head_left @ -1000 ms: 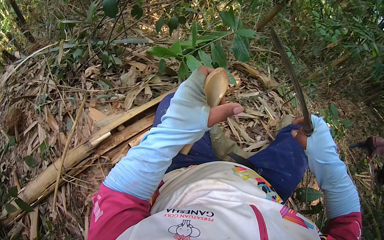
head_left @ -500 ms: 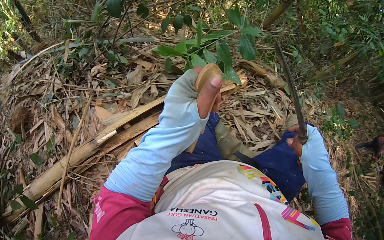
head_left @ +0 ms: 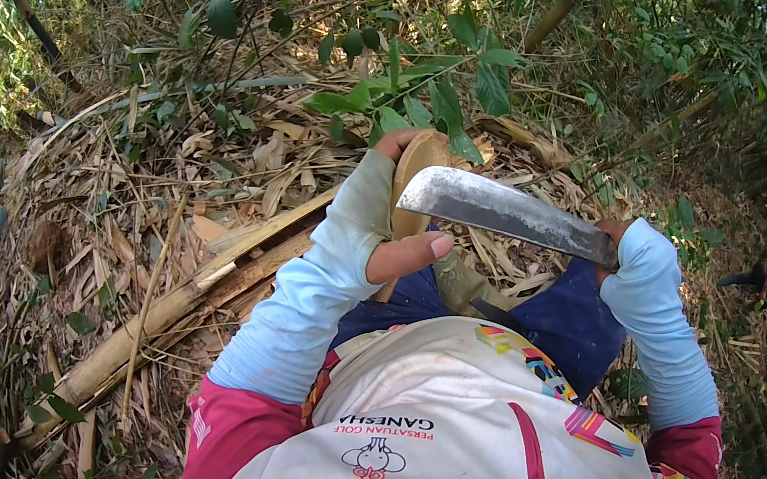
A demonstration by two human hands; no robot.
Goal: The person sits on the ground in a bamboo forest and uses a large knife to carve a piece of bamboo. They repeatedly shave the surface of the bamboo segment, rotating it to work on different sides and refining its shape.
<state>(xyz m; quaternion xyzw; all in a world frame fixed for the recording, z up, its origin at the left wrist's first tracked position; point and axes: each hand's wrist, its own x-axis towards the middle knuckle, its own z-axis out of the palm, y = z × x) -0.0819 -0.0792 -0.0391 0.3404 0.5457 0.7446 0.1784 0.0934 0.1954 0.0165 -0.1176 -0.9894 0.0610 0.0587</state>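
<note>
One machete (head_left: 510,217): long axis slanted, tip up-left.

A metal blade (head_left: 507,217), part bright, part dull, has a matt wooden piece (head_left: 418,161) at its tip, a wrinkled cloth sleeve (head_left: 660,325) below its other end, and rough dry leaves (head_left: 223,190) leftward.

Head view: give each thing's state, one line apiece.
Left hand, holding the wooden piece
Wooden piece, held, pale cut face showing
Right hand, closed on the machete
Machete, unsheathed, flat side showing
Long pole, lying on leaf litter
Leafy sprig, green
</note>
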